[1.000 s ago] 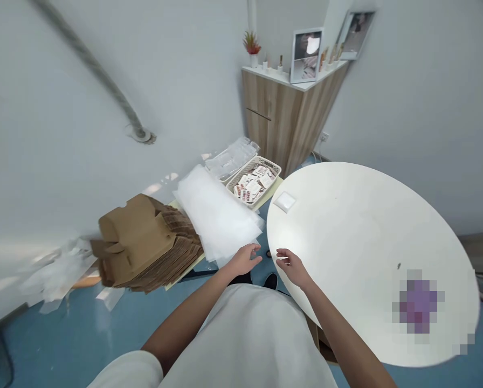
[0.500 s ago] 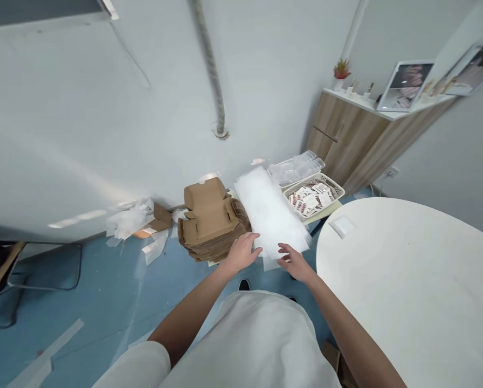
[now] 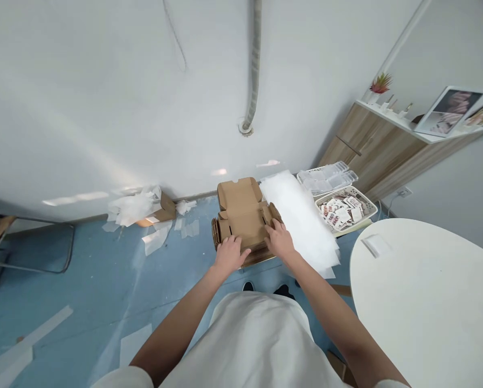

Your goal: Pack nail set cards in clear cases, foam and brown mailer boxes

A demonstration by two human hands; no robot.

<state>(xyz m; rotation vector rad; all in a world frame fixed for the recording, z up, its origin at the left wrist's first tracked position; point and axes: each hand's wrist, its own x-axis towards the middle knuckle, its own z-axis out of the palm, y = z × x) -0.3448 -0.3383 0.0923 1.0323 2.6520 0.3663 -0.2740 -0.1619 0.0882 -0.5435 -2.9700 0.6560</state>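
A brown cardboard mailer box point(image 3: 245, 218), unfolded with its lid panel toward the wall, lies on a pile of similar flat boxes. My left hand point(image 3: 228, 254) rests on its front left edge, fingers over the cardboard and thumb stretched to the right. At the front right corner, beside the raised side flaps, my right hand point(image 3: 280, 240) touches the cardboard with its fingers apart. Both hands look open; the undersides of the fingers are hidden. Just right of the boxes lies a stack of white translucent sheets point(image 3: 300, 215), partly behind my right hand and forearm.
A white basket point(image 3: 371, 207) of printed cards and a tray of clear plastic cases point(image 3: 328, 178) stand behind the sheets. A round white table point(image 3: 427, 291) is at right, a wooden cabinet point(image 3: 379, 145) behind. Wrapping scraps point(image 3: 136, 207) and a chair point(image 3: 69, 248) are left.
Both hands have moved left from the white sheets, where the right hand hovered, onto the top cardboard box. The view has swung left, so the scene sits further right.
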